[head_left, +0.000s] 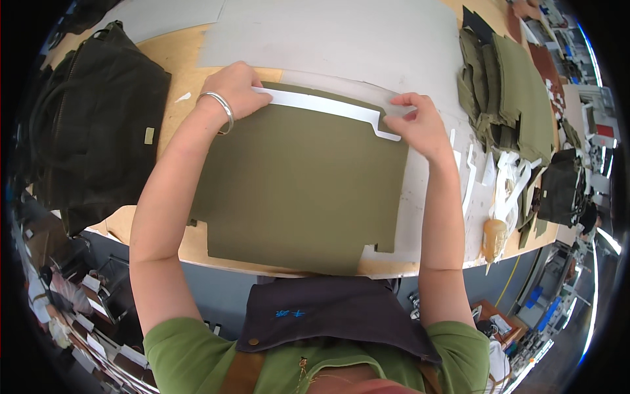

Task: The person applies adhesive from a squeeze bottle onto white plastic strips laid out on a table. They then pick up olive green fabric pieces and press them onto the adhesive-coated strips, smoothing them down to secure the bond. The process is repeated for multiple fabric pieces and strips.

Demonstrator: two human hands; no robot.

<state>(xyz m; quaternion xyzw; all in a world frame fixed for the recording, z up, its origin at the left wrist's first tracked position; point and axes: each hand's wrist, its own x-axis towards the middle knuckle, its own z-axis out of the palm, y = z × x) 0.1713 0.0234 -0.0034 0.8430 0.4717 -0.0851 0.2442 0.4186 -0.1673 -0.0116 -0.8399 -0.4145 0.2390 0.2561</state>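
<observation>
A large olive-green fabric panel (302, 190) with notched lower corners lies flat in front of me. Along its far edge runs a narrow white strip (321, 105), with a stepped hook shape at its right end. My left hand (237, 90), a silver bangle on its wrist, grips the strip's left end between thumb and fingers. At the stepped end is my right hand (420, 125), its index finger and thumb apart. The thumb tip is beside the strip; whether it presses on the strip or the panel I cannot tell.
A dark bag (98, 125) stands at the left. On the right are stacked olive pieces (512, 92), loose white strips (470, 174), an amber bottle with a pointed tip (493, 238) and another dark bag (563, 187). Grey sheeting (328, 39) covers part of the wooden table (177, 59).
</observation>
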